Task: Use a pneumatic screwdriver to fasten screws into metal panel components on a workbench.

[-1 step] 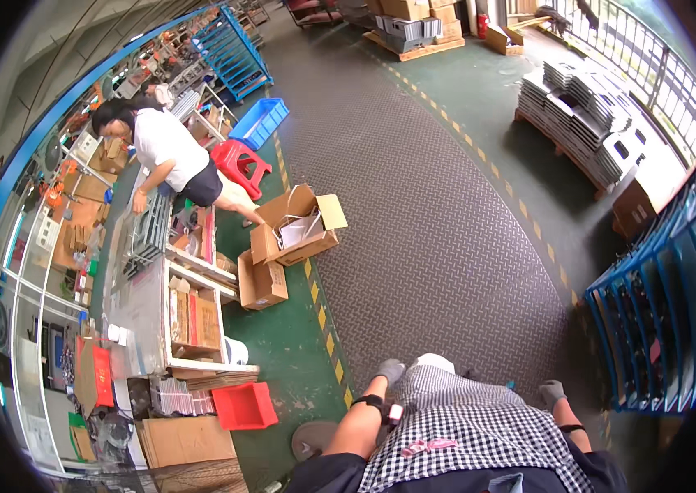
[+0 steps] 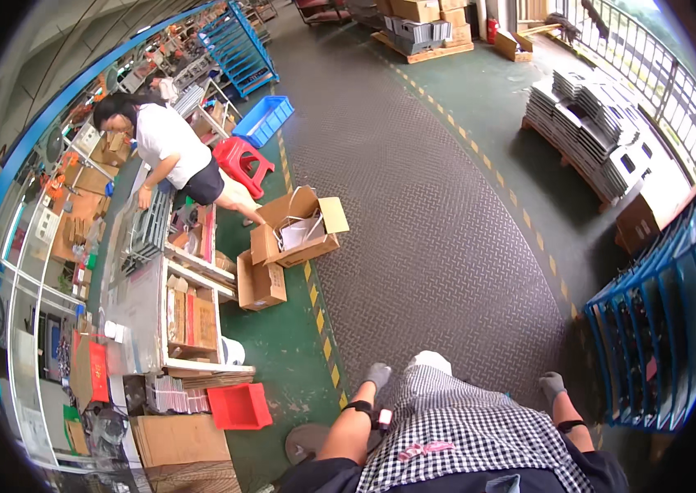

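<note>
My left hand (image 2: pixel 378 375) hangs beside my checked apron (image 2: pixel 463 423), in a grey glove, over the patterned metal floor plate (image 2: pixel 438 222). My right hand (image 2: pixel 552 384), also grey-gloved, hangs on the other side of the apron, on the side of the blue rack (image 2: pixel 652 345). Neither hand touches the rack or a box, and I see no object in either. The fingers are too small and turned away to show how far they are bent. Dark straps circle both wrists.
At left, a person in a white shirt (image 2: pixel 168 144) leans over a workbench (image 2: pixel 130 308). Open cardboard boxes (image 2: pixel 298 230), a red stool (image 2: pixel 242 168), a blue crate (image 2: pixel 263 121) and a red bin (image 2: pixel 239 406) stand beside it. Stacked grey panels (image 2: pixel 586 135) sit on a pallet at right.
The whole view has shifted slightly. My left hand sits a little lower and farther left; my right hand has barely moved. Nothing was taken up or put down.
</note>
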`<state>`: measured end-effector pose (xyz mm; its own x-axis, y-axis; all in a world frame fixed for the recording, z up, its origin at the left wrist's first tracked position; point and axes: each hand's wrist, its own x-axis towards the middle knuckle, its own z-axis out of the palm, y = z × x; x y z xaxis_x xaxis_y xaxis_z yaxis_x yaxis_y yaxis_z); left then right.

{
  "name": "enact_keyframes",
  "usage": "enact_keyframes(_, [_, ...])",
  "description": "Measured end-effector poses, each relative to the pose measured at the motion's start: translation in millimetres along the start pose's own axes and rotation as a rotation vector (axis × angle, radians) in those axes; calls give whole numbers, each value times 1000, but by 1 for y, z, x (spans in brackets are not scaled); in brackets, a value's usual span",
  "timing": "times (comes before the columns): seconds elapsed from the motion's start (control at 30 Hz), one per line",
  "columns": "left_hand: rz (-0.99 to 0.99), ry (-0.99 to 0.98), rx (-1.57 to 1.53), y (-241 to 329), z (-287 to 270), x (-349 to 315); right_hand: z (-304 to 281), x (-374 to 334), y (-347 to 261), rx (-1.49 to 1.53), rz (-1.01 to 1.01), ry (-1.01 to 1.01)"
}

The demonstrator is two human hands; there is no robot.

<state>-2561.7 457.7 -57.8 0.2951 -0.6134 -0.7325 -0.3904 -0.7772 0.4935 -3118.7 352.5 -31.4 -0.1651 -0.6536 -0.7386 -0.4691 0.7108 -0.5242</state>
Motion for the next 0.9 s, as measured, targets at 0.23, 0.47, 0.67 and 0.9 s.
enact_keyframes(0.23, [-592, 175, -899, -31, -142, 129, 58, 224, -379, 44, -379, -33])
enact_keyframes(0.47, [-462, 82, -637, 179, -271, 266, 156, 297, -575, -182, -285, -287])
enact_keyframes(0.67, [74, 389, -238, 307, -468, 466, 187, 501, -599, -1071, -598, -616])
enact_keyframes(0.9, [-102, 383, -756, 267, -593, 598, 371, 680, -901, -1442, -535, -437])
